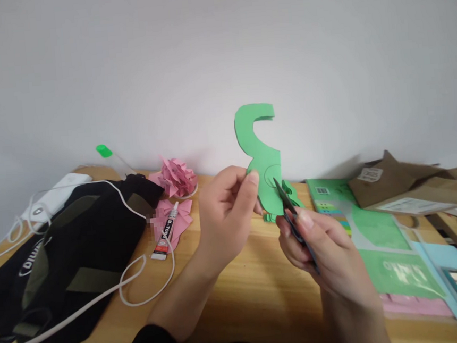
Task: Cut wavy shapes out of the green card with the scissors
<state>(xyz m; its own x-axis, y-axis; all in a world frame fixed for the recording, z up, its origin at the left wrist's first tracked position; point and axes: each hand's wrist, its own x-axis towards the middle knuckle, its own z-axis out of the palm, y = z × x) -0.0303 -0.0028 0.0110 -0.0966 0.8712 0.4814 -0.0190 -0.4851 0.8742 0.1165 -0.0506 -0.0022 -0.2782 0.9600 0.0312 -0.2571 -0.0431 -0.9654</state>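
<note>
Between thumb and fingers, my left hand (232, 208) pinches a folded piece of green paper (249, 135) cut into a curvy shape, raised above the table. A round line is drawn on its lower part. My right hand (323, 243) grips a pair of dark scissors (286, 198) whose blades point up and to the left, at the paper's lower right edge. The blades look nearly closed, and the fingers cover most of the handles. Behind the scissors, green paper scraps (291, 190) lie on the table, partly hidden.
Left: a black bag (95, 252), white cable (134, 302), glue tube (166, 235) on pink paper, and a pink paper flower (177, 177). Right: a packet of green paper (401, 271) and a torn brown cardboard box (417, 181). A white wall (203, 61) rises behind the wooden table (249, 314).
</note>
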